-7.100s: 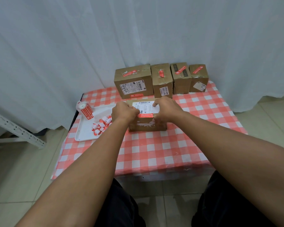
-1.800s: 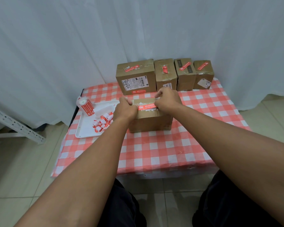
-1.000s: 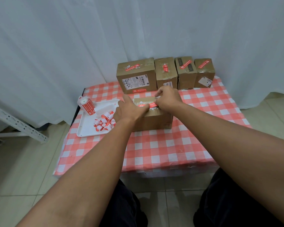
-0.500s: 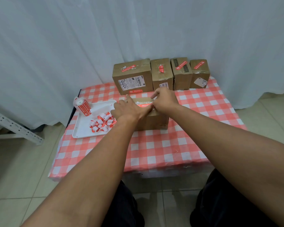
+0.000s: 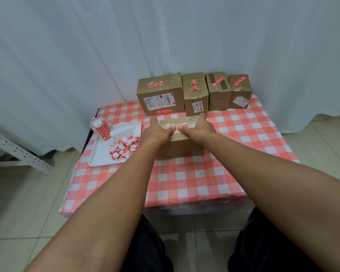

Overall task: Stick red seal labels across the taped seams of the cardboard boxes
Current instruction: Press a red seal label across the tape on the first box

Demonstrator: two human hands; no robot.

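Red seal label [image 5: 176, 128]: only a short bit shows betw. the thumbs; rest hidden under left hand [image 5: 157, 132] & right hand [image 5: 198, 128]. Label print too small to read. Front box [image 5: 182, 149] top mostly covered by fingers; contact w/ label can't tell.

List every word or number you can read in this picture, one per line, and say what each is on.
"4422" or close to it, handwritten and turned sideways: white shipping label on the largest box.
"08 2 3205", turned sideways: white sticker on the second box.
Red seal labels on the box tops, the label roll and the pile of curled backings: white print too small to read.
Tag on the rightmost box: unreadable.
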